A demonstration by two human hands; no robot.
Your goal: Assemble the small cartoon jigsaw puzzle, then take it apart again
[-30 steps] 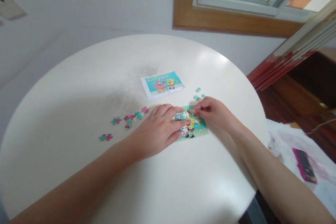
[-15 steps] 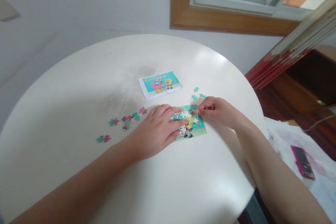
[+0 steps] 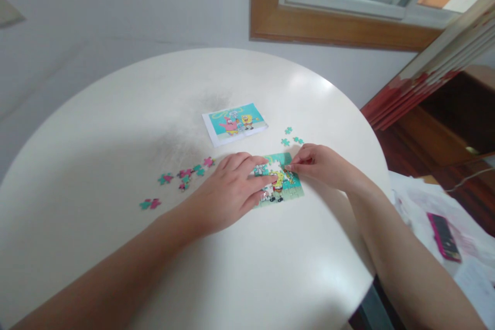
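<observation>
A partly assembled jigsaw puzzle (image 3: 296,191) with a yellow cartoon figure lies on the white round table, white gaps showing in its middle and upper part. My left hand (image 3: 235,193) rests flat over its left side, fingers stretched out and apart, hiding that part. At the puzzle's upper right, my right hand (image 3: 317,165) is closed in a pinch on a small puzzle piece (image 3: 286,168), mostly covered by the fingertips. Just beyond that hand are several loose teal pieces (image 3: 285,142). Pink and teal pieces (image 3: 185,174) lie scattered left of my left hand.
Behind the puzzle lies a picture card (image 3: 235,122) with the cartoon scene. The white table (image 3: 247,278) has a curved edge, with a wall and a wood-framed window (image 3: 344,26) beyond. Low on the right, a pink-edged phone (image 3: 444,237) rests on a white covering.
The piece under my right fingertips has come down flatter into the gap beside the yellow figure. My left hand stays in place. The view has shifted very slightly.
</observation>
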